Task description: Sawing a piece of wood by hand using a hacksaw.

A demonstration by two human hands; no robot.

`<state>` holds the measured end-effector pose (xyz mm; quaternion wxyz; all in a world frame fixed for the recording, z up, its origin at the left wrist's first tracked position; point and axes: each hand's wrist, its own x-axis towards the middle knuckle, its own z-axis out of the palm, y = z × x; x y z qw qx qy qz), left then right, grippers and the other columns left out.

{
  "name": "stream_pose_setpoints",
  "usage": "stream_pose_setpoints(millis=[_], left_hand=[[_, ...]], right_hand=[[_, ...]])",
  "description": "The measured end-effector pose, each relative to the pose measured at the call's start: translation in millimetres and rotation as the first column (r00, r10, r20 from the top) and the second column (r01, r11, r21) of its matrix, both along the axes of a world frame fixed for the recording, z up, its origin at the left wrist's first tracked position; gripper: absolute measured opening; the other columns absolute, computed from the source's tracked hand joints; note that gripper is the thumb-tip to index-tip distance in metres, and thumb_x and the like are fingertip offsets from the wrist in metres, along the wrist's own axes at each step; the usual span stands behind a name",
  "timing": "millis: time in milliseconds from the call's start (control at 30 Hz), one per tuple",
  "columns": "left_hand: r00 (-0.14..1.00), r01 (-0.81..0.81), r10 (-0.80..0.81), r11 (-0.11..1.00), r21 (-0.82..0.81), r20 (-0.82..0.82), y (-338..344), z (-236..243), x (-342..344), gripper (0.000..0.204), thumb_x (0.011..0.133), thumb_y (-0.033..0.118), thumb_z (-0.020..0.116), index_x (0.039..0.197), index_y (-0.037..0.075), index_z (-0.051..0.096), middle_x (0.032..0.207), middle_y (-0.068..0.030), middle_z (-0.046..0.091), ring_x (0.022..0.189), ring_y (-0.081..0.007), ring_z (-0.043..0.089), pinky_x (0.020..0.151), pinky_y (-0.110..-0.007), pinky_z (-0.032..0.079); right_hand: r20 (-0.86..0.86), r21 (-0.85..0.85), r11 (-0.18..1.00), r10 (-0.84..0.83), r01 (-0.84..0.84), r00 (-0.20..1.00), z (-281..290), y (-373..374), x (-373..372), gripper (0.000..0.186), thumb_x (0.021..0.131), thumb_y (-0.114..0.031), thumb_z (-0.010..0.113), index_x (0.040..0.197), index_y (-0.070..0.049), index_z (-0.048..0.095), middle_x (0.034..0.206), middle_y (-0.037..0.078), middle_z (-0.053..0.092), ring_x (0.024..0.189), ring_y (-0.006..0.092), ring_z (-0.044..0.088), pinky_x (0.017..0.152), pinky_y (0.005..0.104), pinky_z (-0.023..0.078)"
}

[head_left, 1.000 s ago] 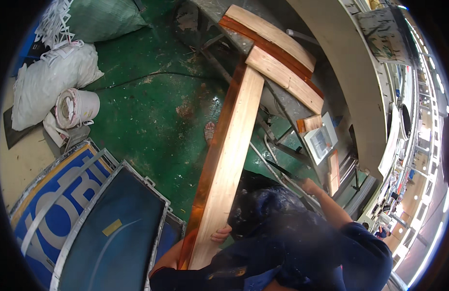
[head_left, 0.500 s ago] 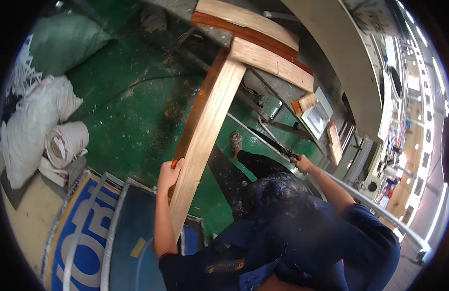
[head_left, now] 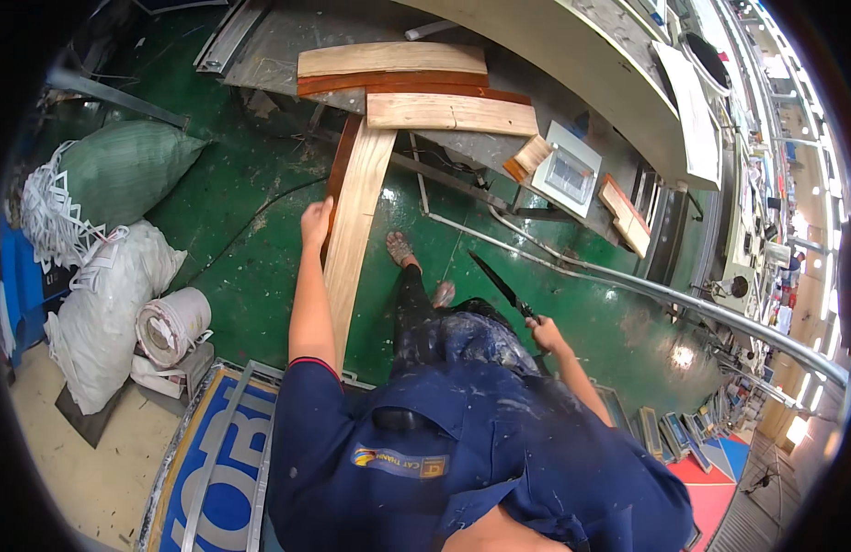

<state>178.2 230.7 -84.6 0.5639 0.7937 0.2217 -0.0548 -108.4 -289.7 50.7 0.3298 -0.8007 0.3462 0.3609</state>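
Observation:
My left hand [head_left: 317, 223] is closed on the left edge of a long pale wooden board [head_left: 356, 212] with a red-brown strip along that side. The far end of the board meets the grey workbench [head_left: 278, 64]; its near end runs down beside my left arm. A second pale board [head_left: 448, 112] lies across the bench at that far end, with a third wooden board [head_left: 388, 60] behind it. Held out to the right in my right hand [head_left: 545, 333] is a knife [head_left: 499, 281], its long black blade pointing forward and left, apart from the wood.
A metal pipe [head_left: 683, 294] crosses at right. On the bench lie a pale rectangular tray [head_left: 571, 167] and small wood pieces [head_left: 528, 156]. At left are a green sack [head_left: 136, 170], a white sack [head_left: 113, 294], a bucket [head_left: 172, 327] and a blue-and-yellow framed panel [head_left: 218, 451].
The view has shifted, showing more of the right-hand floor. My right hand has swung the knife out away from the pipe, and its blade now shows plainly. My left hand stays on the board.

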Motion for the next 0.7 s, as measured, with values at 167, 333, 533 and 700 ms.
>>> stream_pose_setpoints(millis=[167, 333, 533, 700], left_hand=[[0.953, 0.122, -0.028, 0.947, 0.298, -0.3, 28, 12, -197, 0.058, 0.089, 0.055, 0.062, 0.081, -0.002, 0.067, 0.079, -0.022, 0.067, 0.073, -0.0338, 0.065, 0.071, -0.043, 0.05], [0.964, 0.01, 0.136, 0.84, 0.543, -0.228, 20, 47, -245, 0.066, 0.094, 0.06, 0.051, 0.081, -0.003, 0.067, 0.082, -0.0262, 0.065, 0.08, -0.0461, 0.061, 0.071, -0.049, 0.048], [0.981, 0.084, 0.039, 0.802, 0.592, -0.192, 102, 79, -320, 0.07, 0.097, 0.057, 0.049, 0.076, -0.008, 0.064, 0.068, -0.0281, 0.06, 0.06, -0.042, 0.055, 0.062, -0.05, 0.043], [0.991, 0.131, -0.089, 0.728, 0.673, -0.097, 163, 126, -427, 0.066, 0.098, 0.049, 0.053, 0.072, -0.011, 0.059, 0.06, -0.0287, 0.051, 0.051, -0.0338, 0.04, 0.055, -0.049, 0.037]], right_hand=[[0.113, -0.035, 0.951, -0.301, 0.307, 0.947, -37, 28, -129, 0.036, 0.095, -0.038, 0.06, 0.094, -0.003, 0.065, 0.062, 0.005, 0.054, 0.05, 0.0155, 0.052, 0.048, 0.0339, 0.043], [-0.03, 0.049, 0.801, -0.596, 0.597, 0.802, -62, 106, -218, 0.036, 0.095, -0.037, 0.059, 0.094, -0.002, 0.064, 0.06, 0.005, 0.053, 0.048, 0.0163, 0.052, 0.046, 0.0353, 0.042], [-0.216, 0.088, 0.668, -0.712, 0.739, 0.669, -82, 179, -328, 0.036, 0.093, -0.038, 0.059, 0.095, -0.002, 0.064, 0.06, 0.006, 0.054, 0.049, 0.0186, 0.055, 0.048, 0.0364, 0.045], [-0.208, 0.003, 0.799, -0.588, 0.601, 0.782, -97, 235, -419, 0.047, 0.088, -0.043, 0.064, 0.099, 0.002, 0.069, 0.08, 0.015, 0.068, 0.071, 0.0257, 0.065, 0.067, 0.0407, 0.051]])
